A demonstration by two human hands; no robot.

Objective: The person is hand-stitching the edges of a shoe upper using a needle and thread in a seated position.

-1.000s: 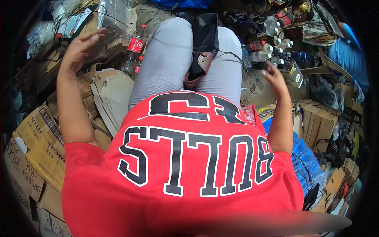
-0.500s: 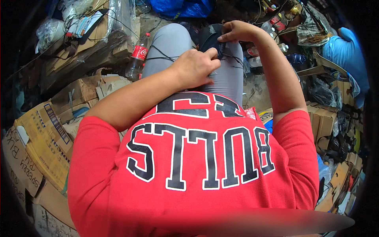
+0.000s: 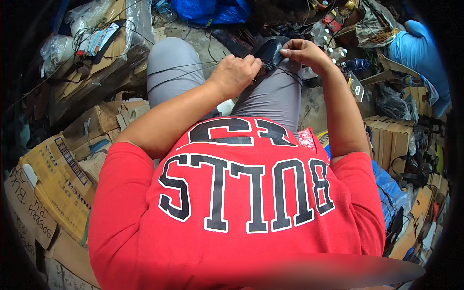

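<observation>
1. Looking down from the head view: a seated person in a red printed shirt (image 3: 241, 212) and grey trousers (image 3: 169, 72) holds a black shoe (image 3: 268, 50) over the lap, between both hands.
2. Left hand (image 3: 235, 73): fingers curled and pressed together, pinching a thin dark thread (image 3: 183, 67) that runs taut leftward across the left thigh.
3. Right hand (image 3: 302, 52): thumb and forefinger pinched at the shoe's far edge; whether they grip a needle or only thread cannot be told.
4. Key relation: the shoe lies between the two hands, touching both, just right of the left knuckles; its long axis runs away from the body, tilted slightly left. The right hand is closest to the stitch point.
5. Materials: shoe smooth, glossy, leather-like, rounded at the visible end; thread fine and wiry; trousers soft woven cloth.
6. Surroundings: flattened brown cardboard boxes (image 3: 53, 179) at left, clear plastic bags (image 3: 87, 19) upper left, small bottles (image 3: 333, 50) beside the right hand, blue sheeting (image 3: 415, 53) far right.
</observation>
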